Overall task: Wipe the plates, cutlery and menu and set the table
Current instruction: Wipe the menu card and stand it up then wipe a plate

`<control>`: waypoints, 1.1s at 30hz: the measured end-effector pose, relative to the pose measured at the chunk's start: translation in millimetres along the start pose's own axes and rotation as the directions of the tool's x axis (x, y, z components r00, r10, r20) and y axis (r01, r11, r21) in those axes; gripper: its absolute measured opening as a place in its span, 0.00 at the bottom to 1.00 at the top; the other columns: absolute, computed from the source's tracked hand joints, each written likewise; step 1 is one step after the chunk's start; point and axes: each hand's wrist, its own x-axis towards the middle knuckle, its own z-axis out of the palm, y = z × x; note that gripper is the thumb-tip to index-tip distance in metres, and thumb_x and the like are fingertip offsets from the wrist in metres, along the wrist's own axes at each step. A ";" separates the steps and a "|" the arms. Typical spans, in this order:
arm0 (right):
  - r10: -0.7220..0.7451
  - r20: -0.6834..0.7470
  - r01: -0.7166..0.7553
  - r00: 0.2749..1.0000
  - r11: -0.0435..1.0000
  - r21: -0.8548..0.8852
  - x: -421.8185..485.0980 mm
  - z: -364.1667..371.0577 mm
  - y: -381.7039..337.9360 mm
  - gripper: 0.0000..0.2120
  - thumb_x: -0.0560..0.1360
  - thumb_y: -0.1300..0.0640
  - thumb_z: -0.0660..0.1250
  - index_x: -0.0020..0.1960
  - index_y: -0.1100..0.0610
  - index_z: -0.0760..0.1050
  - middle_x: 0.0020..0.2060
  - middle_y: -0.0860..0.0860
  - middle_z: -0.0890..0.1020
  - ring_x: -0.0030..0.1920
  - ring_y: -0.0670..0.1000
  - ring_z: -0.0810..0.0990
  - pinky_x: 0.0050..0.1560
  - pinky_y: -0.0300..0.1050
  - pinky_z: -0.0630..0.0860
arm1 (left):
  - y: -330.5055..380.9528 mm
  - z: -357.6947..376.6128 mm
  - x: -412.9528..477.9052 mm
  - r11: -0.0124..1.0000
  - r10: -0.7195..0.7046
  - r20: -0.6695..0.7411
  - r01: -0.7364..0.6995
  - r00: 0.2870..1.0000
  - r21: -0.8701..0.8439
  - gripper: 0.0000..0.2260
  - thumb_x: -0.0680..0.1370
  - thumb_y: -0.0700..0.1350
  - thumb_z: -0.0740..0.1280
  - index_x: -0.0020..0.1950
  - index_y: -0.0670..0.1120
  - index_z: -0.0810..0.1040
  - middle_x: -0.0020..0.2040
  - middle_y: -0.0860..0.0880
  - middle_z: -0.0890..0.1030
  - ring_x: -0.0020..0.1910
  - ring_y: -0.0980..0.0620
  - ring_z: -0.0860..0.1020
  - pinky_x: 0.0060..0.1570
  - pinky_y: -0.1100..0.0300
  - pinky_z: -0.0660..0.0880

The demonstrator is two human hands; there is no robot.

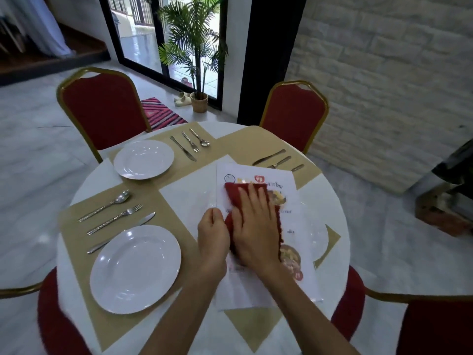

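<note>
A laminated white menu (294, 221) with food pictures lies in the middle of the round table (330, 201). My right hand (253, 226) lies flat on a red cloth (234, 192), pressing it onto the menu. My left hand (212, 233) pinches the menu's left edge. A white plate (135, 269) sits near left on a tan placemat, with a spoon (105, 205), fork (115, 219) and knife (122, 231) beside it. A second plate (143, 159) sits far left, its cutlery (190, 143) to its right. More cutlery (276, 160) lies beyond the menu.
Red chairs with gold frames ring the table: two at the far side (102, 111) (294, 116), and others at the near left and right corners. A potted palm (197, 60) stands by the glass door. A brick wall (396, 85) is on the right.
</note>
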 end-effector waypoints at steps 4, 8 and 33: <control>-0.344 0.038 0.343 0.938 0.939 0.021 -51.3 -14.1 14.5 0.25 0.83 0.52 0.60 0.80 0.53 0.66 0.80 0.49 0.67 0.82 0.50 0.59 0.81 0.56 0.56 | 5.7 -14.5 16.8 0.995 -0.022 -0.006 0.021 1.000 -0.092 0.15 0.83 0.42 0.58 0.42 0.48 0.80 0.44 0.50 0.84 0.44 0.50 0.80 0.52 0.52 0.79; 0.007 -0.002 -0.007 1.000 0.999 0.050 -21.8 -22.7 65.3 0.27 0.84 0.46 0.50 0.80 0.53 0.65 0.80 0.49 0.66 0.82 0.51 0.58 0.79 0.61 0.58 | -1.6 -24.7 16.8 0.999 -0.040 -0.011 0.039 0.999 -0.035 0.15 0.84 0.47 0.56 0.39 0.47 0.72 0.39 0.47 0.79 0.38 0.50 0.75 0.41 0.54 0.73; 0.230 -0.161 -0.162 0.960 0.922 0.352 -23.5 -19.9 54.1 0.18 0.85 0.57 0.58 0.72 0.58 0.73 0.71 0.55 0.75 0.73 0.54 0.71 0.74 0.52 0.68 | 4.8 -47.3 44.9 0.997 0.072 -0.072 -0.075 0.995 -0.031 0.14 0.83 0.52 0.57 0.41 0.48 0.74 0.48 0.42 0.83 0.51 0.38 0.82 0.52 0.36 0.80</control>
